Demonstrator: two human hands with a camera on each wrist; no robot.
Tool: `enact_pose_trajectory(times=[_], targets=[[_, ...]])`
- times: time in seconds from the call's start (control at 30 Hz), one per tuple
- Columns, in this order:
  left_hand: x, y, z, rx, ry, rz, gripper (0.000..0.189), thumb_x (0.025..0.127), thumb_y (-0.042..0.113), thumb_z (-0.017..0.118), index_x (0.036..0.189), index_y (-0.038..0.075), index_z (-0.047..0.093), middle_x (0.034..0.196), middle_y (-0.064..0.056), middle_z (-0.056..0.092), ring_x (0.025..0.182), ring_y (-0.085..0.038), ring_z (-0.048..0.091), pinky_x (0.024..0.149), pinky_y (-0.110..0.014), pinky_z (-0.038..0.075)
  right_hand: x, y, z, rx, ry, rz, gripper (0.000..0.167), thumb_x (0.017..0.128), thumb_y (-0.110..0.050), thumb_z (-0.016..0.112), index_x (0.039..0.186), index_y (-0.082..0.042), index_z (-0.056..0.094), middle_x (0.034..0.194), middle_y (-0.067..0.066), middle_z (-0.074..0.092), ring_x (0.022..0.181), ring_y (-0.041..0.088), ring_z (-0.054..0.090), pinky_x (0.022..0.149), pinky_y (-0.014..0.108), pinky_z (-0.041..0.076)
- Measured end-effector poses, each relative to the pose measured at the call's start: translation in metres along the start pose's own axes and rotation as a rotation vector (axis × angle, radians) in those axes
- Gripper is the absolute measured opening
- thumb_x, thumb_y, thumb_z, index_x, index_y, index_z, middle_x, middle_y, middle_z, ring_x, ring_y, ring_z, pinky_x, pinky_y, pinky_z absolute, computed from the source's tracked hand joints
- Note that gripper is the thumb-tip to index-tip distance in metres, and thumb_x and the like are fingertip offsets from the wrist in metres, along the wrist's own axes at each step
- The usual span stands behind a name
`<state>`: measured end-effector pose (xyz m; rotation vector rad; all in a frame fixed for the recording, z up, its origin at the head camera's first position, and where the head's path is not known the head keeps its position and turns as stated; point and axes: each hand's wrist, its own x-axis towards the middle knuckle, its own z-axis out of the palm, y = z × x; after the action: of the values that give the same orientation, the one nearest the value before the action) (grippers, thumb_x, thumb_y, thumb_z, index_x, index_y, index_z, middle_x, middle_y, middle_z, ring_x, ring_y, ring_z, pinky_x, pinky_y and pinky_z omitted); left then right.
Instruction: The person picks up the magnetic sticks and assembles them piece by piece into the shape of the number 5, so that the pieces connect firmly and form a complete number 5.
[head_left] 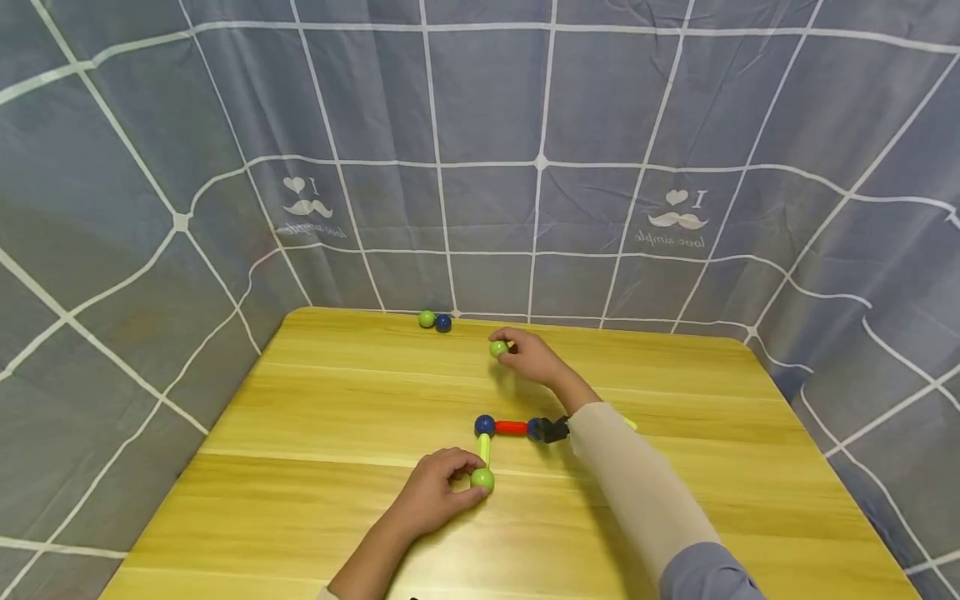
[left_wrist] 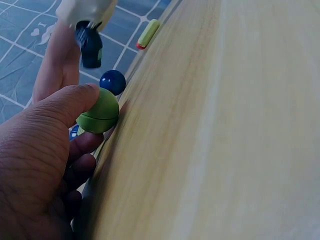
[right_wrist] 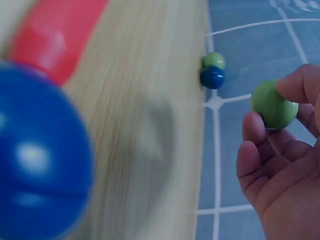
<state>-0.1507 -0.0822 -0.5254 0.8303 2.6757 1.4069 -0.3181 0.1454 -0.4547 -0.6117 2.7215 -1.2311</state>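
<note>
My left hand (head_left: 437, 493) pinches a green ball (head_left: 482, 480) at the near end of a joined piece on the table. From that ball a yellow-green rod (head_left: 484, 450) runs to a blue ball (head_left: 485, 426). A red rod (head_left: 512, 427) continues rightward to a second blue ball (head_left: 535, 429), partly hidden by the camera on my right wrist. Above the far part of the table, my right hand (head_left: 531, 357) holds a loose green ball (right_wrist: 274, 104) between thumb and fingers. In the left wrist view, the gripped green ball (left_wrist: 100, 111) shows a seam around it.
At the table's back edge a green ball (head_left: 427, 318) and a blue ball (head_left: 443, 322) lie side by side. A yellow-green rod end (head_left: 629, 423) shows beyond my right sleeve. Grey curtain (head_left: 487, 208) with white lines surrounds the wooden table (head_left: 315, 417).
</note>
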Motion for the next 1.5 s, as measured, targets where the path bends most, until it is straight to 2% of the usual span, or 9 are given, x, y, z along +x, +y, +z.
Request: enact_pose_trajectory(times=[0.23, 0.37, 0.5, 0.63, 0.87, 1.03, 1.13, 1.3, 1.5], targets=[[0.001, -0.004, 0.0, -0.016, 0.006, 0.033, 0.023, 0.087, 0.033, 0.078, 0.106, 0.022, 0.072, 0.095, 0.017, 0.064, 0.085, -0.007, 0.056, 0.076, -0.028, 0.049, -0.04, 0.002, 0.001, 0.12, -0.004, 0.005, 0.037, 0.093, -0.004, 0.057, 0.129, -0.003, 0.059, 0.116, 0.007, 0.061, 0.078, 0.019, 0.054, 0.072, 0.031, 0.047], [0.001, -0.005, 0.0, -0.019, 0.016, 0.028, 0.023, 0.087, 0.034, 0.078, 0.105, 0.023, 0.072, 0.095, 0.018, 0.064, 0.086, -0.007, 0.057, 0.076, -0.028, 0.05, -0.062, 0.0, 0.004, 0.134, 0.005, -0.012, 0.033, 0.094, -0.008, 0.06, 0.127, -0.003, 0.06, 0.109, 0.005, 0.061, 0.08, 0.019, 0.055, 0.073, 0.031, 0.048], [0.001, -0.005, -0.001, -0.019, 0.02, 0.025, 0.023, 0.086, 0.033, 0.079, 0.105, 0.023, 0.072, 0.094, 0.018, 0.064, 0.086, -0.007, 0.057, 0.076, -0.028, 0.05, -0.082, -0.003, 0.003, 0.113, 0.039, -0.025, 0.028, 0.097, -0.015, 0.064, 0.123, -0.006, 0.062, 0.097, 0.003, 0.059, 0.078, 0.02, 0.053, 0.068, 0.032, 0.047], [0.002, -0.004, -0.001, -0.023, 0.023, 0.021, 0.023, 0.085, 0.032, 0.079, 0.105, 0.022, 0.072, 0.093, 0.018, 0.064, 0.085, -0.008, 0.057, 0.076, -0.027, 0.05, -0.098, -0.001, 0.002, 0.108, 0.063, -0.042, 0.026, 0.097, -0.014, 0.064, 0.121, -0.005, 0.064, 0.093, 0.002, 0.058, 0.077, 0.021, 0.051, 0.067, 0.031, 0.046], [0.002, -0.002, -0.002, -0.021, 0.024, 0.0, 0.022, 0.086, 0.03, 0.079, 0.105, 0.021, 0.072, 0.094, 0.017, 0.064, 0.086, -0.009, 0.057, 0.077, -0.028, 0.05, -0.114, 0.008, 0.002, 0.086, 0.078, -0.009, 0.031, 0.097, -0.014, 0.064, 0.127, -0.004, 0.062, 0.095, -0.001, 0.059, 0.079, 0.02, 0.052, 0.07, 0.033, 0.045], [0.002, -0.001, -0.002, -0.02, 0.021, -0.005, 0.022, 0.085, 0.028, 0.08, 0.105, 0.02, 0.072, 0.093, 0.017, 0.063, 0.085, -0.008, 0.057, 0.077, -0.027, 0.05, -0.124, 0.022, 0.002, 0.078, 0.101, 0.078, 0.033, 0.096, -0.015, 0.065, 0.129, -0.009, 0.061, 0.101, 0.001, 0.061, 0.078, 0.02, 0.051, 0.064, 0.032, 0.044], [0.003, -0.001, -0.001, -0.015, 0.021, -0.005, 0.023, 0.085, 0.027, 0.08, 0.104, 0.021, 0.072, 0.092, 0.017, 0.063, 0.084, -0.008, 0.056, 0.076, -0.027, 0.05, -0.13, 0.031, 0.003, 0.115, 0.121, 0.142, 0.032, 0.096, -0.016, 0.065, 0.127, -0.009, 0.061, 0.102, 0.003, 0.061, 0.073, 0.02, 0.049, 0.058, 0.03, 0.041], [0.002, 0.0, -0.001, -0.018, 0.02, -0.002, 0.023, 0.085, 0.029, 0.08, 0.105, 0.02, 0.072, 0.091, 0.016, 0.062, 0.083, -0.009, 0.055, 0.075, -0.027, 0.049, -0.138, 0.041, 0.005, 0.168, 0.132, 0.21, 0.03, 0.097, -0.014, 0.064, 0.126, -0.009, 0.062, 0.088, 0.006, 0.057, 0.066, 0.019, 0.043, 0.057, 0.029, 0.037], [0.001, 0.0, 0.0, -0.027, 0.008, -0.011, 0.023, 0.085, 0.029, 0.08, 0.105, 0.02, 0.072, 0.089, 0.014, 0.062, 0.082, -0.01, 0.054, 0.074, -0.027, 0.048, -0.145, 0.046, 0.012, 0.13, 0.154, 0.214, 0.029, 0.096, -0.015, 0.066, 0.124, -0.011, 0.064, 0.08, 0.004, 0.051, 0.069, 0.018, 0.043, 0.062, 0.03, 0.037]])
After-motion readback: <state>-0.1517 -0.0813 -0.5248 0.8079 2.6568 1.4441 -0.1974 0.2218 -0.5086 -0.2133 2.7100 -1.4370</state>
